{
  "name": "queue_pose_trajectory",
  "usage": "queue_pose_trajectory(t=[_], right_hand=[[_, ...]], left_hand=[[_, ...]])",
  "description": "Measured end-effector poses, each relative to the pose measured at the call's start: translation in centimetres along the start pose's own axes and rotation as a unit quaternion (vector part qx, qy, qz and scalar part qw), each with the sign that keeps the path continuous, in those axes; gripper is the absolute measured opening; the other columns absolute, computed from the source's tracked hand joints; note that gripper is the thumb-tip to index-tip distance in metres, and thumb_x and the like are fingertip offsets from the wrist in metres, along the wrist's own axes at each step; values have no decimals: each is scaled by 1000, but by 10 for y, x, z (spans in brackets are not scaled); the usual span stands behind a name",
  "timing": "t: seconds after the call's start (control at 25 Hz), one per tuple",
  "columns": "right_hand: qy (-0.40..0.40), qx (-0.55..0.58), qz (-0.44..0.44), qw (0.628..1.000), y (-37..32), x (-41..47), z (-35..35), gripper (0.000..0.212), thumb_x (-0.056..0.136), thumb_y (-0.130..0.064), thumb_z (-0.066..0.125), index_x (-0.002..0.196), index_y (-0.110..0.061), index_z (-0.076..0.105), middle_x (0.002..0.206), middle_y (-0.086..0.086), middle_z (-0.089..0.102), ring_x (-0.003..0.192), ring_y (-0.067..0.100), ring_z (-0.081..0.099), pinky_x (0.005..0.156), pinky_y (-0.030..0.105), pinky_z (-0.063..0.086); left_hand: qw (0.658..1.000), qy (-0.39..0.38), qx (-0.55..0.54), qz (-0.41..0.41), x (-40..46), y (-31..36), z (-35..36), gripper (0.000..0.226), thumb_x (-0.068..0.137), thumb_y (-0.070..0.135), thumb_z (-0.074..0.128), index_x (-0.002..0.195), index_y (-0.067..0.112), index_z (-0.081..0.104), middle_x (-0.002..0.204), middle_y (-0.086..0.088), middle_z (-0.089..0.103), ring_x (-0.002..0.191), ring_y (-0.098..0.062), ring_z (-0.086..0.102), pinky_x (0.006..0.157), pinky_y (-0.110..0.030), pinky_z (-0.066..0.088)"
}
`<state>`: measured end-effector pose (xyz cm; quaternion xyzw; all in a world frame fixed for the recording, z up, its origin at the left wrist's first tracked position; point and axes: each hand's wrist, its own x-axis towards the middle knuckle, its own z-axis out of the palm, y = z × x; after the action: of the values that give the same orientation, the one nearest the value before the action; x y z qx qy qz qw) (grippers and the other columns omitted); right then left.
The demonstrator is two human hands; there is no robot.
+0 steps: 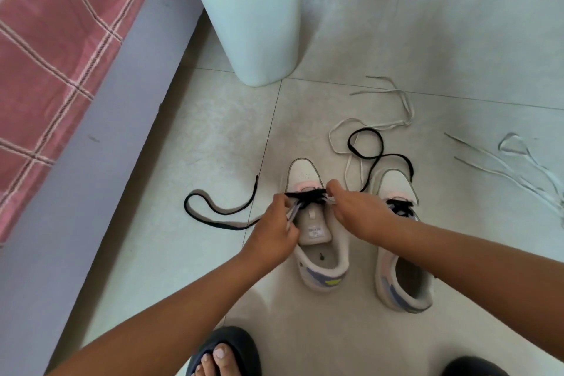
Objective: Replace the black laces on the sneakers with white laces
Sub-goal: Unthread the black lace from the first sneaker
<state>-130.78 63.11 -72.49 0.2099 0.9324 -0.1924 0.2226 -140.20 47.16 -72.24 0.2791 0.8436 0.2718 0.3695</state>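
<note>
Left sneaker [317,223] on floor [213,131], toe toward bin [253,24]; black lace [219,214] remains only in the lowest eyelets, ends trailing both ways. Both hands pinch it: left hand [274,229] at left eyelets, right hand [351,210] at right. Best to draw each side out evenly, steadying the shoe. White laces [396,107] lie beyond, right sneaker [399,241] beside

Glossy pale floor tiles [396,24], matt flat cloth black lace [213,217], checked woven bedcloth [45,55], smooth plastic bin [256,33]
</note>
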Motion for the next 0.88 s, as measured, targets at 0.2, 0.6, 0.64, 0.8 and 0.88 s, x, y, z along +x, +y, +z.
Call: queue_pose_trajectory(t=[0.2,0.6,0.64,0.8,0.88], right_hand=[[20,15,-72,997,6,15,-8,30,94,-25,45,120,-17,32,88,6,61,80,31,60,61,35,40],[-31,104,-43,993,-6,39,-13,23,88,-23,55,109,-18,47,111,7,45,100,24,44,80,34,39],[-35,78,-45,995,-5,38,-14,20,88,-25,54,106,-18,49,113,7,44,102,24,42,83,35,39],[21,29,-97,995,-10,23,-32,18,90,-32,51,95,-16,60,110,2,49,105,22,40,84,33,32],[49,28,-162,985,-17,3,-43,20,89,-35,51,76,-21,54,84,-5,51,87,18,44,77,31,29]], left_hand=[[998,-44,-1,40,-18,3,11,17,95,42,44,103,27,46,87,5,59,73,-13,60,66,-35,51],[941,45,320,97,45,-2,-18,16,84,14,51,99,9,53,104,-9,56,95,-29,52,73,-33,34],[947,48,307,83,45,-3,-25,14,84,12,50,98,10,51,100,-9,58,91,-30,53,71,-33,33],[998,18,45,-32,57,11,-73,8,92,16,53,87,12,58,73,-2,64,65,-18,58,66,-28,41],[999,33,37,10,67,34,-93,14,91,20,57,85,9,64,70,0,62,66,-16,58,67,-27,45]])
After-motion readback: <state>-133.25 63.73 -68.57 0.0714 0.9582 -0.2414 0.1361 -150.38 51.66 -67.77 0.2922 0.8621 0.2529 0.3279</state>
